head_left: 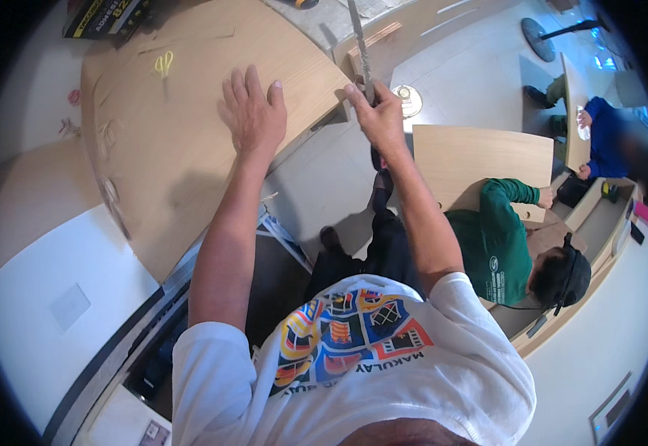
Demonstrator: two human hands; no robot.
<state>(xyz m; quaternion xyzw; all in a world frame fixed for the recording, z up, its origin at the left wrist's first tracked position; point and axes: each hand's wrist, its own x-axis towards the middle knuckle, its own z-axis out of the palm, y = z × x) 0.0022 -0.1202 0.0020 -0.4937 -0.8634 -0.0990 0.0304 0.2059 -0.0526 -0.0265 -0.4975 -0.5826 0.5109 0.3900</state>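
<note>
My left hand lies palm down on a large light-wood panel, fingers stretched out and slightly blurred. Beside the panel's right corner, my right hand is closed around the lower end of a long, narrow grey bar. The bar looks like a flat file, points away from me and has an uneven edge; its exact kind is unclear. Yellow-handled scissors rest on the panel, left of my left hand.
A black and yellow box sits at the far left. Pale string hangs along the panel's left edge. On my right, a person in a green sleeve works at another wooden panel; farther off is a person in blue.
</note>
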